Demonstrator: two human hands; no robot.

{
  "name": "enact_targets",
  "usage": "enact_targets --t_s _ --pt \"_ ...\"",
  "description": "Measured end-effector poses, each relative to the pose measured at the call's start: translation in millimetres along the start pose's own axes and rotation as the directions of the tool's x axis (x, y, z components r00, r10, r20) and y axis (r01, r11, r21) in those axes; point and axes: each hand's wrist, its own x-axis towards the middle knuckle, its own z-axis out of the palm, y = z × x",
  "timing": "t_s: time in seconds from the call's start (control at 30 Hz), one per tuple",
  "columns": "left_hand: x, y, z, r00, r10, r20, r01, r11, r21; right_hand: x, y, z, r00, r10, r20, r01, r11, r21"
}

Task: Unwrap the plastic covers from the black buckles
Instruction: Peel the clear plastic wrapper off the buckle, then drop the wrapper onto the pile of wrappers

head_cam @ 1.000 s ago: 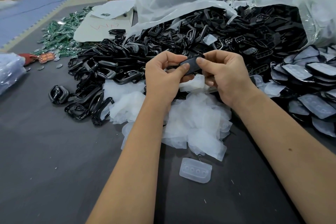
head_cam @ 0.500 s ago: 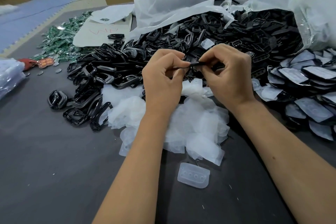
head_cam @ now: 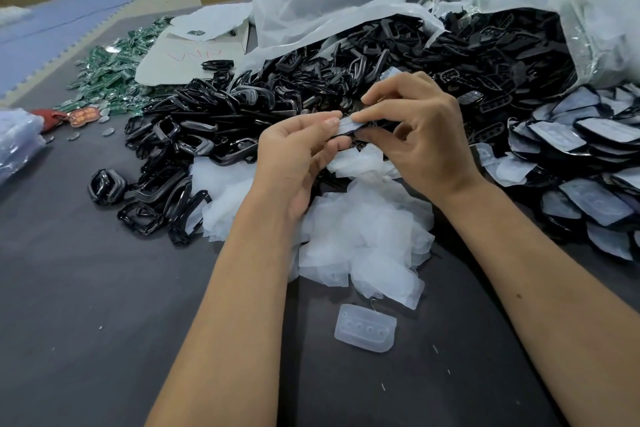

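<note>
A dark grey table [head_cam: 86,305] carries a wide heap of bare black buckles [head_cam: 214,121], with covered buckles [head_cam: 571,139] stacked at the right and a pile of shed plastic covers [head_cam: 363,236] just under the hands. Above that pile, the left hand [head_cam: 294,156] and right hand [head_cam: 419,135] together pinch one buckle [head_cam: 349,125] between thumbs and curled fingertips, its pale cover still showing at the left end. A single loose cover [head_cam: 365,328] lies nearer the person.
</note>
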Motion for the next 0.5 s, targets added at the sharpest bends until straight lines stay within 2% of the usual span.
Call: enact_targets --t_s 0.07,0.13,0.23,0.37,0.43,0.5 --pt "0 2 1 1.000 -0.030 0.007 0.030 0.996 -0.080 0 -2 2 0.997 0.082 -0.005 -0.081 0.993 0.088" --pt "1 2 3 1.000 -0.011 0.019 0.013 0.995 -0.101 0 -5 2 0.962 0.272 0.003 -0.263 0.927 0.266" --pt "0 -3 2 0.997 0.058 0.047 -0.057 0.998 -0.029 3 -5 -2 0.863 0.469 0.186 -0.491 0.696 0.524" --pt "-1 -3 2 0.996 0.063 0.067 -0.066 0.996 0.054 4 -5 -9 0.716 0.534 0.449 -0.675 0.368 0.639" --pt "-1 -3 4 0.996 0.061 0.058 -0.064 0.997 0.042 4 -4 -10 0.664 0.533 0.524 -0.718 0.258 0.647" --pt "0 -4 6 0.997 0.064 0.033 -0.066 0.997 0.039 4 -5 -9 0.646 0.524 0.555 -0.723 0.186 0.665"
